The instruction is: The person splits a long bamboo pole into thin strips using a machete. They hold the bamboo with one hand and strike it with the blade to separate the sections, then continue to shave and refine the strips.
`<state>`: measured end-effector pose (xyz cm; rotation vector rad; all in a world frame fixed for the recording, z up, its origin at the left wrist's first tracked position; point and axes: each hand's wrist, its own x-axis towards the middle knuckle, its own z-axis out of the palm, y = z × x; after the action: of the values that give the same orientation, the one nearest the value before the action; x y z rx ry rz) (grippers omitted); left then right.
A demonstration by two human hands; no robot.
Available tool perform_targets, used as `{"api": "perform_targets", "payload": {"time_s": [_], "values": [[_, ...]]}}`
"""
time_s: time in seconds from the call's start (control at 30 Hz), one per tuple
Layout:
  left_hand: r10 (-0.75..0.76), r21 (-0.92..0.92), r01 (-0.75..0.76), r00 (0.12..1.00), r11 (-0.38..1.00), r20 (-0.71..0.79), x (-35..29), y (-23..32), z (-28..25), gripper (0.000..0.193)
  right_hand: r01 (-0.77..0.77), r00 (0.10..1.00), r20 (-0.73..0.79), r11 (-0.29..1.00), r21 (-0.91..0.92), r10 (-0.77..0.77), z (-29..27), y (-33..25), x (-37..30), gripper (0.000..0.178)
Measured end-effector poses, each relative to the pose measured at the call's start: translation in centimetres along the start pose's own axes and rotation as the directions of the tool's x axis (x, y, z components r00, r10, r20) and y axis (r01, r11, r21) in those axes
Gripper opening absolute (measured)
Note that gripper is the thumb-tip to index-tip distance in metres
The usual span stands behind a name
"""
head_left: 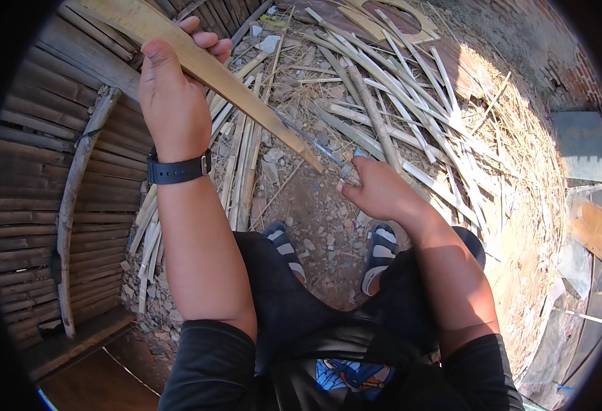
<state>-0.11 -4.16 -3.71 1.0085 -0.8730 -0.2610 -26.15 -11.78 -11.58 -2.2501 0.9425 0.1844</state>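
Observation:
My left hand, with a black watch on its wrist, is raised at the upper left. Its fingers and thumb are closed around a long, flat bamboo slat, which slants down to the right toward the middle. My right hand is closed on the handle of a knife, just right of the slat's lower end. The knife's narrow blade points up and left along the slat's underside; part of it is hidden behind the slat. Most of the handle is covered by my fingers.
A heap of split bamboo strips lies ahead and to the right, with more strips at the left over stony ground. A bamboo slat wall stands close on the left. A brick wall rises at the far right.

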Motion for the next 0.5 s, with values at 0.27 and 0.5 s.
{"api": "perform_targets", "payload": {"time_s": [0.27, 0.5], "values": [[-0.025, -0.117, 0.025, 1.0, 0.993, 0.001, -0.1, 0.0, 0.9, 0.073, -0.076, 0.997, -0.003, 0.997, -0.026, 0.076, 4.1, 2.0, 3.5, 0.049], [-0.126, -0.171, 0.134, 0.99, 0.976, 0.058, -0.2, -1.6, 0.3, 0.079, -0.161, 0.985, 0.07, 0.987, -0.001, 0.16, 10.2, 3.4, 5.3, 0.044]]}}
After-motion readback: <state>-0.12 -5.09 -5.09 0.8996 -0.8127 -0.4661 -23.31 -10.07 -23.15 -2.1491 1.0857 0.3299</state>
